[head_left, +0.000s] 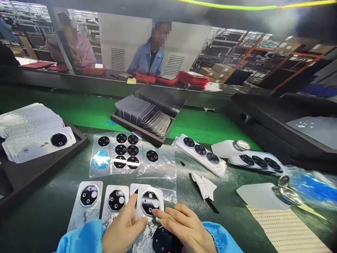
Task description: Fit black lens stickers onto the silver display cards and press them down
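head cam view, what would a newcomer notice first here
The eye goes first to the left hand and right hand, in blue sleeves at bottom centre, resting on a white card with a black octagonal lens piece. Just ahead lies a clear plastic sheet of black discs, and farther up, a black tray of fanned grey cards stands on the green bench.

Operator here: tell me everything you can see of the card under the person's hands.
The white rectangular backing card looks like glossy coated card, with dark characters printed below a black octagonal lens piece. It lies slightly tilted, overlapping a similar card. The left hand touches its left edge; the right hand's fingers reach over its lower right.
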The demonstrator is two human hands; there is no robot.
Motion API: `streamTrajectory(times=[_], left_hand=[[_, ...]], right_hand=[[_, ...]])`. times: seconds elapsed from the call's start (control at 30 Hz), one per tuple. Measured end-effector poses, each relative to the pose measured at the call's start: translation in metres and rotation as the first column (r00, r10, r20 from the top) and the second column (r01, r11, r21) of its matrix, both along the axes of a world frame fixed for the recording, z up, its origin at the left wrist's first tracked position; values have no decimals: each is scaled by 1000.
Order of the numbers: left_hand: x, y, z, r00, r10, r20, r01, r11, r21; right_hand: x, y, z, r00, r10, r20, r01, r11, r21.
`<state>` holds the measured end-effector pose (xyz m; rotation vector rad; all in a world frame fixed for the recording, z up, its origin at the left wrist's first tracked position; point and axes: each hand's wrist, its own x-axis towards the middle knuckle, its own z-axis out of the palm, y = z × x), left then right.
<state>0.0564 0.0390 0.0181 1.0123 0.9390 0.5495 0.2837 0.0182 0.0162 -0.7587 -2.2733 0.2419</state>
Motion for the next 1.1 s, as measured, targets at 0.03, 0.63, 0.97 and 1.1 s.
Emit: streamTrajectory(times=[0.03, 0.63, 0.97, 1.1], left_hand=[[1, 1, 2, 999, -12, -50, 12, 1000, 5], [0, 0, 0, 987, -6, -161, 19, 997, 79], [10, 8, 20, 989, 8, 151, 13, 990, -138], [12, 10, 28, 975, 27, 221, 16, 981, -192]], right_hand=[[0, 0, -1, 1000, 2, 2, -2, 1000, 4], [-7, 2, 5, 1000, 5, 15, -4, 998, -59], [5, 16, 2, 772, -382, -508, 119, 872, -474], [17, 22, -6, 729, -489, -479, 168, 806, -567]])
